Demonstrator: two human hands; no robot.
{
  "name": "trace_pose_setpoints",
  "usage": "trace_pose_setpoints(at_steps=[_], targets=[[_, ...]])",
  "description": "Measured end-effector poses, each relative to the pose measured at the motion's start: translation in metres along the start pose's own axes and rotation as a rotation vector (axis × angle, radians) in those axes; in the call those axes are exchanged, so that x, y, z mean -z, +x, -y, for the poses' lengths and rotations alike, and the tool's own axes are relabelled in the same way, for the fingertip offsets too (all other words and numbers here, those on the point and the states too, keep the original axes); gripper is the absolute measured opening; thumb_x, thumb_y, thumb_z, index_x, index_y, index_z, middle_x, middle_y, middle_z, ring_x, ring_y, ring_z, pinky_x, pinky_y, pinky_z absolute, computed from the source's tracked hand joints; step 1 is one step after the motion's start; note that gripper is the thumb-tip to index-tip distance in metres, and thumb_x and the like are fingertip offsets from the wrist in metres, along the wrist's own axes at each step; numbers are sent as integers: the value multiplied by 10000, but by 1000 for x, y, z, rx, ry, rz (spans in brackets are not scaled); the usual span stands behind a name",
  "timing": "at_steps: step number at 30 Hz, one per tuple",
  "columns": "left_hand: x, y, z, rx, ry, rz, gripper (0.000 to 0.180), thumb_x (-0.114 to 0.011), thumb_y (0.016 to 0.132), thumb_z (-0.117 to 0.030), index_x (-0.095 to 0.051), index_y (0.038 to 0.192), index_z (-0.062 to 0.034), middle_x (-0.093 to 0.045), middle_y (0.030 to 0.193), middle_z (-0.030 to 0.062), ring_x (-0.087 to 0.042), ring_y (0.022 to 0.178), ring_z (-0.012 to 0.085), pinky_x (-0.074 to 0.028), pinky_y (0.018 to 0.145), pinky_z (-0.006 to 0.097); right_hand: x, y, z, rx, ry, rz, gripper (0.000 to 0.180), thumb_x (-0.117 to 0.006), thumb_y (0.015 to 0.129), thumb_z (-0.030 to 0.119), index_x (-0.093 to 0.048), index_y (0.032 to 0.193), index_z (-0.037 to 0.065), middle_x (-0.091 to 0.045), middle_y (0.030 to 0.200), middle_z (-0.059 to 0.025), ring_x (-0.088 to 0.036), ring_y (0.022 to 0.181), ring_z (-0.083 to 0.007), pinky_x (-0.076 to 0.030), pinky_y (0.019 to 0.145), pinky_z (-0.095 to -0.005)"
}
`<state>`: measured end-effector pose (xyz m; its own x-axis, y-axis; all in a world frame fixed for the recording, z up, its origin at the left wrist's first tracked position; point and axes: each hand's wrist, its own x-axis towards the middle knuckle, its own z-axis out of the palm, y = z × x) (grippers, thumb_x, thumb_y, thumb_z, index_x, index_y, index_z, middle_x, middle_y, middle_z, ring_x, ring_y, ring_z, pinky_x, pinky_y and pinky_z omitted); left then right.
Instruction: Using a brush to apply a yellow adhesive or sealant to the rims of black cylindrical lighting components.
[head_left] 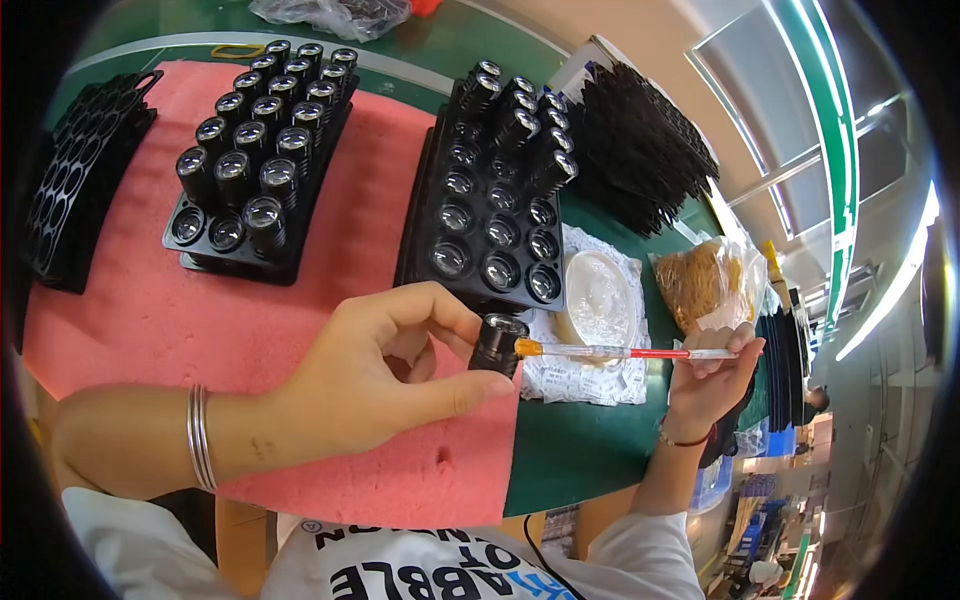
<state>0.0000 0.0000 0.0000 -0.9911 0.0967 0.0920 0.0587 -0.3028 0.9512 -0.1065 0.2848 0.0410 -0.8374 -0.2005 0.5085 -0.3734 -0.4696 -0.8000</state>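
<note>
Pink foam [360, 215] covers much of a green table [585, 445] in a brightly lit workroom. At the foam's right edge is a black cylinder [490, 350], its glassy end facing up. The left hand [400, 360] pinches it between bent fingers and thumb. The right hand [715, 372], fingertips closed, grips the far end of a slim brush [640, 352], whose orange tip meets the cylinder's side.

Just beyond stands a black tray [422, 235] of lensed cylinders, some raised, others sunk in round holes. Right of it, a round, pale dish [570, 325] rests on crinkled white wrapping [560, 385]; a clear bag [700, 285] bulges nearby. Farther left are another filled tray [240, 266] and a holed rack [80, 175].
</note>
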Motion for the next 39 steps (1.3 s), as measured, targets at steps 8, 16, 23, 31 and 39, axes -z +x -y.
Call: trace_pose_setpoints(at_steps=[8, 16, 23, 31, 39], targets=[[3, -2, -3, 58, -14, 19, 244, -680, 724, -90, -543, 907, -6, -570, 782, -23, -349, 493, -31, -253, 414, 142, -2, -3, -1, 113, -137, -1, 291, -375, 911, 304, -395, 713, 91, -441, 500, -14, -367, 394, -77, -310, 405, -187], [1, -1, -4, 81, -63, 82, 222, -617, 776, -67, -543, 975, -1, -572, 818, -24, -411, 591, -27, -315, 502, 145, -1, -1, 6, 138, -206, 90, 271, -334, 928, 290, -390, 741, 103, -363, 486, 19, -288, 411, -58, -238, 422, -204], [-1, 0, -5, 63, -101, 124, 268, -582, 802, -66, -527, 1056, 0, -574, 864, -29, -430, 654, -25, -341, 548, 140, 0, 1, 8, 140, -189, 95, 270, -320, 932, 279, -384, 741, 99, -350, 469, 19, -277, 400, -58, -233, 421, -207], [0, 0, -11, 144, -133, 189, 304, -569, 807, -50, -490, 1095, 4, -532, 910, 11, -481, 773, 33, -392, 597, 167, 1, 3, 9, 147, -180, 72, 267, -320, 932, 271, -387, 741, 98, -359, 465, 16, -283, 393, -60, -228, 421, -210], [-1, -1, -13, 130, -146, 189, 314, -569, 810, -72, -491, 1105, 4, -534, 875, 4, -444, 666, 21, -373, 540, 170, 1, 3, 10, 150, -171, 62, 261, -327, 931, 267, -394, 745, 97, -375, 473, 12, -294, 399, -62, -237, 424, -213]])
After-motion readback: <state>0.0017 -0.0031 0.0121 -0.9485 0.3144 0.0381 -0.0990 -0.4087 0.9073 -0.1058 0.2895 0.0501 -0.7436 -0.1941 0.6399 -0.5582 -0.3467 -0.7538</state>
